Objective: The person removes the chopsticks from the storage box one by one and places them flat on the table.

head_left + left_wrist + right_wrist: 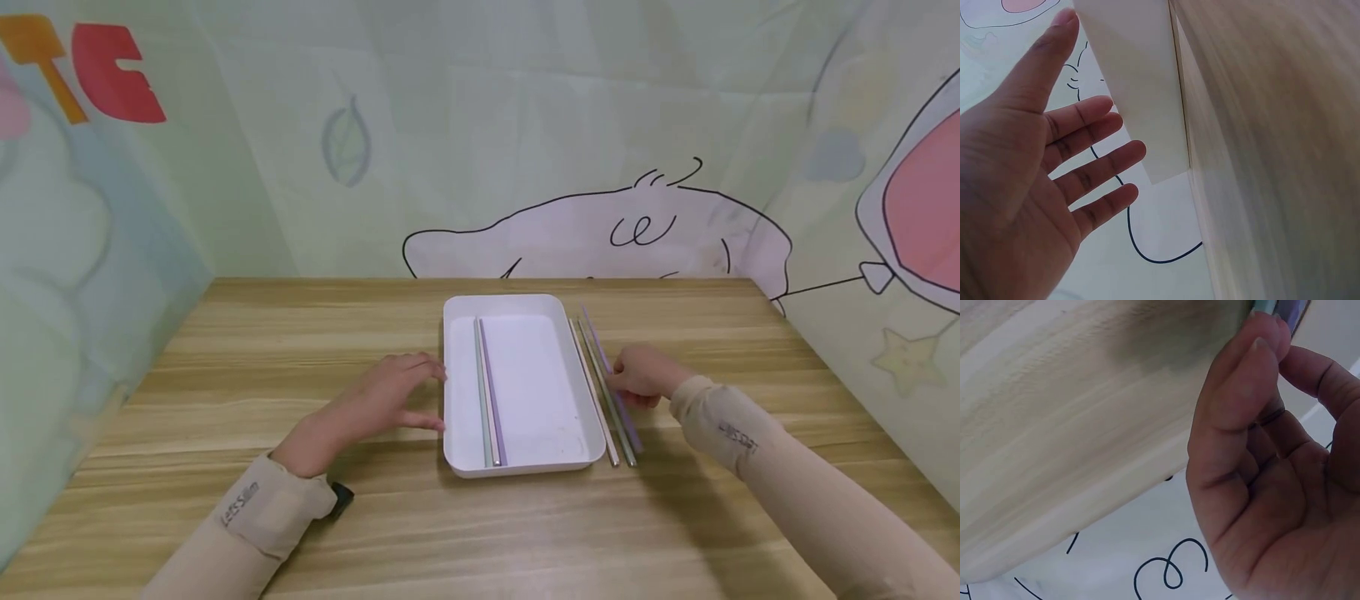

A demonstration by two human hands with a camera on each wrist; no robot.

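Observation:
A white tray point(532, 383) lies on the wooden table. Inside, toward its left, are a thin green stick point(481, 392), a pale one and a thin purple stick point(492, 392), side by side. Just outside the tray's right wall lie a pale pinkish stick point(594, 392) and a second green stick point(611, 400). My right hand point(643, 377) pinches another purple stick point(592, 329) at about its middle, beside the green one. In the right wrist view its fingertips point(1247, 381) meet at the stick. With fingers spread, my left hand point(382, 396) touches the tray's left wall.
The wooden table point(315, 333) ends at a printed cloth backdrop point(480, 150), which also rises along both sides. A dark band or device point(341, 500) shows at the left cuff.

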